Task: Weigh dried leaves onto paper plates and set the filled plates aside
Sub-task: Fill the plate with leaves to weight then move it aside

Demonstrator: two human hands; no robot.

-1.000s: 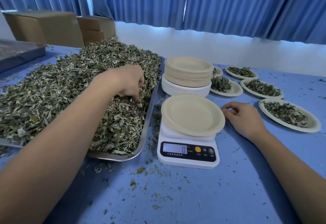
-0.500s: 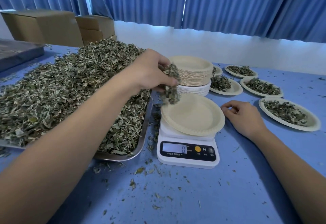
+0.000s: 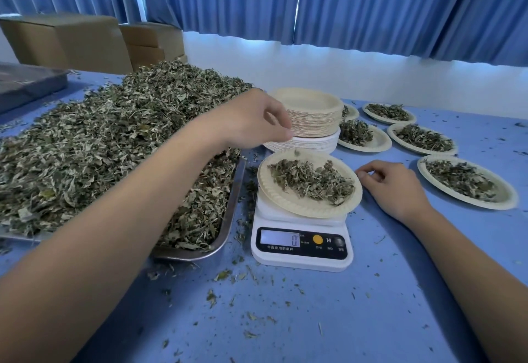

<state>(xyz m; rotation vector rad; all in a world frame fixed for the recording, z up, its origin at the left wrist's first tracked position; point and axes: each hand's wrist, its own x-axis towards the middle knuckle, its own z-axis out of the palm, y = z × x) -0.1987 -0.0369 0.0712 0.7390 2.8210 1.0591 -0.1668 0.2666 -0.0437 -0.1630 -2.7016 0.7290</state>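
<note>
— Room to move?
— Scale (image 3: 300, 238) sits mid-bench, and its plate (image 3: 280, 199) overhangs the platform. The steel tray (image 3: 231, 214) with its leaf heap (image 3: 114, 139) is just left, across a narrow gap. Plate stack (image 3: 311, 116) close behind. Filled plates (image 3: 505, 195) spread toward the far right edge. The near side of the bench (image 3: 314, 319) is open, scattered with crumbs.
— Grips?
— Left grip (image 3: 251, 118) above the plate's far-left rim, fingers loose, holding nothing. Right grip (image 3: 391, 185) rests on the bench just beside the plate's right rim, loosely curled, empty.
— Since half a second ago?
— The left grip's bunch is out of it; dried leaves (image 3: 314, 181) now lie across the plate. Right grip unmoved. Display reads 0, as before.
— Surroundings?
— Blue bench cover, blue curtains (image 3: 371, 5), white wall behind. Cardboard boxes (image 3: 71, 39) at the far left corner.
</note>
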